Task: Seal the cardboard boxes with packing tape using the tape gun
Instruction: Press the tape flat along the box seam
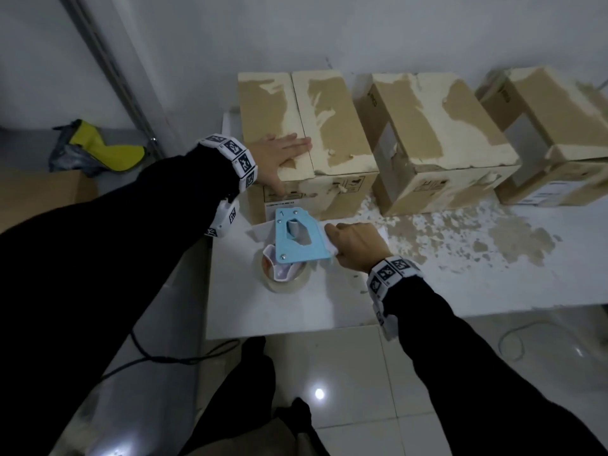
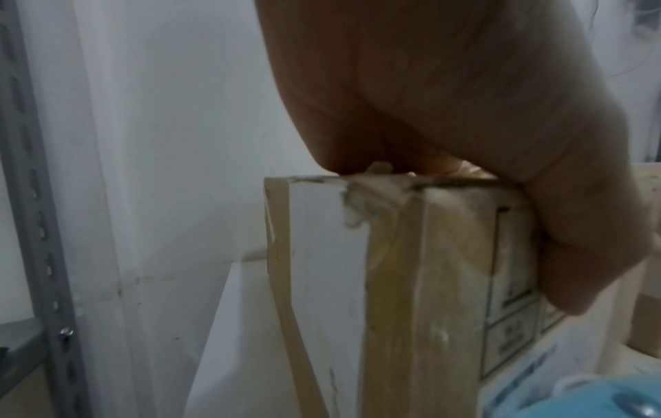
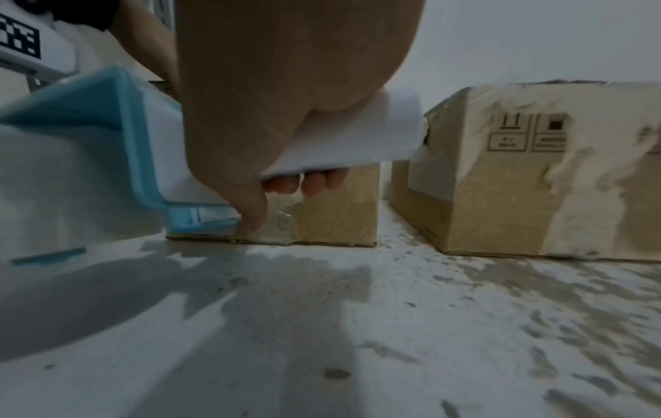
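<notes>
at the bottom of the head view a pale tiled floor (image 1: 345,373) shows between two black sleeves, with a dark cable (image 1: 171,358) trailing at lower left. just above it, in the centre of the frame, a white table (image 1: 460,291) carries scuffed brown patches on its right part. the right hand (image 1: 353,245) is there, fingers curled round the white handle of a blue tape gun (image 1: 297,236); the right wrist view shows the same clamp, thumb down one side and fingertips (image 3: 314,181) wrapped under the handle. the gun's clear tape roll (image 1: 286,276) sits low, close to or on the table; which one i cannot tell. the gun's front end is near the front face of the left cardboard box (image 1: 306,143). farther up, the left hand (image 1: 279,153) lies flat on that box's top near its left front corner, fingers straight and together, thumb hanging over the front edge. its two top flaps meet at a centre seam. to the right stand a middle cardboard box (image 1: 434,139) and a right cardboard box (image 1: 552,133), both with torn, peeled surfaces. at far left a yellow item (image 1: 105,143) lies beside a grey metal upright (image 1: 108,67), before a white wall (image 1: 362,28).
</notes>
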